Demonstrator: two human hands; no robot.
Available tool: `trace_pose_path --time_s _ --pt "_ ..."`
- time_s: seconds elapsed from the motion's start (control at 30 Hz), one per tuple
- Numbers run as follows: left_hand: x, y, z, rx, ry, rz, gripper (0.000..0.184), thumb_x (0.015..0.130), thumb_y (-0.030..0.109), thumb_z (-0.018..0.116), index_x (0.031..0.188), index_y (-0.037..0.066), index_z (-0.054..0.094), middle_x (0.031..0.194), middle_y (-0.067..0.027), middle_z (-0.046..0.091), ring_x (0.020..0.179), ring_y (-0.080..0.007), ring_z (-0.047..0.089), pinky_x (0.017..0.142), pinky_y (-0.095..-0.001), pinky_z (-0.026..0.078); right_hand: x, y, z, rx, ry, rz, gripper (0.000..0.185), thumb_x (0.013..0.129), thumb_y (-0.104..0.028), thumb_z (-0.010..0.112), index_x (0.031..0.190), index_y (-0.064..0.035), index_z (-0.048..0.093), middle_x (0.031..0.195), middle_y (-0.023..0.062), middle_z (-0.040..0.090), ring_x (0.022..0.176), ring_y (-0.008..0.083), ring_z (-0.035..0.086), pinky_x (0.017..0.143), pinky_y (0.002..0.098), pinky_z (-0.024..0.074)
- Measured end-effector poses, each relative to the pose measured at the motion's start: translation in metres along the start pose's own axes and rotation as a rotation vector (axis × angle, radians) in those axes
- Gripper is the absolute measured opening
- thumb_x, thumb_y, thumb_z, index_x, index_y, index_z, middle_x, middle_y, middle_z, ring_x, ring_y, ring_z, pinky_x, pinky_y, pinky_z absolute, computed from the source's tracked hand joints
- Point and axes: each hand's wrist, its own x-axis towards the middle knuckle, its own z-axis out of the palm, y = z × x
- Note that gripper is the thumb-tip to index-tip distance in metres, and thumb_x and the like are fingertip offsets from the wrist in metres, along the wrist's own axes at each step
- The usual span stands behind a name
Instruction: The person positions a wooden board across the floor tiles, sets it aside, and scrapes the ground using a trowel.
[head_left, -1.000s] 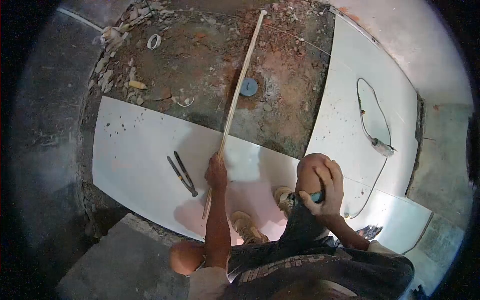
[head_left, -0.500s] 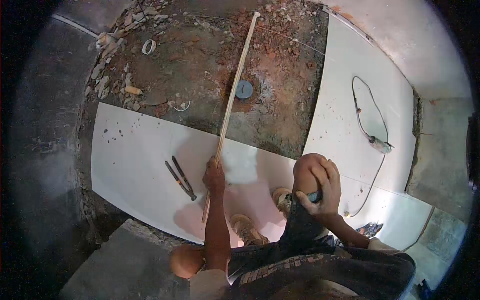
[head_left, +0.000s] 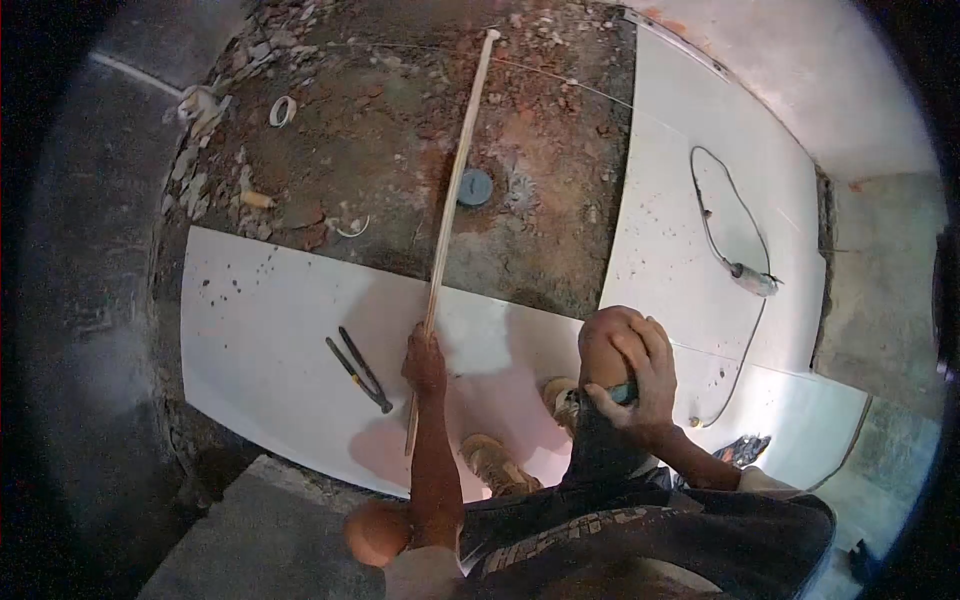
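The person's left hand point(head_left: 425, 365) holds a long, thin, pale wooden stick point(head_left: 464, 150), its fingers curled closely round the lower part. The stick slants across the middle of the view: its short lower end pokes out beside the wrist, over a broad white smooth board point(head_left: 270, 310), while the long upper part reaches past the board's edge and over a patch of brown, rubble-strewn earth point(head_left: 345, 150). Along the way it passes the left edge of a round grey-blue cap point(head_left: 475, 187) set in the earth — whether the far tip touches the ground, I cannot tell.

The right hand point(head_left: 648, 375) rests on the person's bare, bent right knee point(head_left: 606, 345), fingers slightly parted and draped over it, with no tool in them.

On the board, just left of the left hand, lies a pair of dark metal pincers point(head_left: 376, 394), handles spread apart. Two tan, dusty boots point(head_left: 495, 465) stand on the same board, between the hands and nearer the body. To the right, a second white board point(head_left: 660, 220) bears a grey cylindrical power tool point(head_left: 752, 280) — its dark cord loops beside it.
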Motion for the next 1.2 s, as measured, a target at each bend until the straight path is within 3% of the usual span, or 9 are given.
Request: trace_pose_path --time_s 0.27,0.47,0.57,0.77,0.97,1.2 --pt "-0.001 0.011 -0.007 0.017 0.045 0.025 0.035 0.100 0.029 0.057 0.128 0.008 0.057 0.114 -0.0175 0.067 0.093 -0.0401 0.069 0.080 -0.0512 0.055 0.004 -0.003 -0.001 0.023 0.021 0.002 0.067 0.073 -0.034 0.083 0.130 -0.0109 0.055 0.144 0.0204 0.046 0.130 0.0479 0.047 0.106 0.0582 0.0407" --pt "0.001 0.009 -0.005 0.133 -0.053 -0.058 0.039 0.100 0.028 0.058 0.133 0.007 0.055 0.123 -0.0169 0.065 0.102 -0.0363 0.068 0.084 -0.0489 0.054 0.001 0.002 0.001 -0.040 0.002 -0.010 0.071 0.072 -0.035 0.083 0.131 -0.0108 0.054 0.145 0.0203 0.046 0.131 0.0488 0.046 0.106 0.0586 0.0406" --pt "-0.003 0.006 -0.004 0.066 0.122 0.107 0.039 0.098 0.027 0.060 0.131 0.007 0.056 0.122 -0.0169 0.065 0.098 -0.0361 0.069 0.080 -0.0479 0.056 0.002 0.003 0.002 -0.016 0.014 -0.023 0.070 0.073 -0.037 0.083 0.131 -0.0109 0.055 0.144 0.0205 0.046 0.132 0.0494 0.045 0.108 0.0590 0.0397" --pt "-0.003 0.011 -0.009 0.075 0.038 0.049 0.035 0.100 0.029 0.057 0.130 0.010 0.053 0.114 -0.0150 0.064 0.095 -0.0386 0.068 0.078 -0.0488 0.056 0.001 0.000 0.002 -0.031 0.004 0.010 0.069 0.074 -0.040 0.082 0.130 -0.0112 0.055 0.142 0.0209 0.047 0.131 0.0493 0.045 0.108 0.0582 0.0397" --pt "0.000 0.005 -0.001 0.075 0.144 0.138 0.031 0.099 0.027 0.059 0.124 0.008 0.058 0.113 -0.0162 0.065 0.096 -0.0380 0.067 0.079 -0.0487 0.056 0.003 0.002 0.003 -0.013 0.009 0.007 0.066 0.075 -0.041 0.080 0.128 -0.0104 0.056 0.142 0.0207 0.048 0.130 0.0499 0.046 0.106 0.0578 0.0401" --pt "-0.003 0.013 -0.011 0.055 0.030 0.030 0.033 0.099 0.025 0.059 0.127 0.007 0.058 0.117 -0.0165 0.066 0.101 -0.0372 0.067 0.083 -0.0468 0.055 0.002 0.000 0.001 -0.026 0.003 0.010 0.067 0.076 -0.041 0.080 0.129 -0.0088 0.056 0.142 0.0227 0.048 0.130 0.0502 0.045 0.108 0.0578 0.0388"
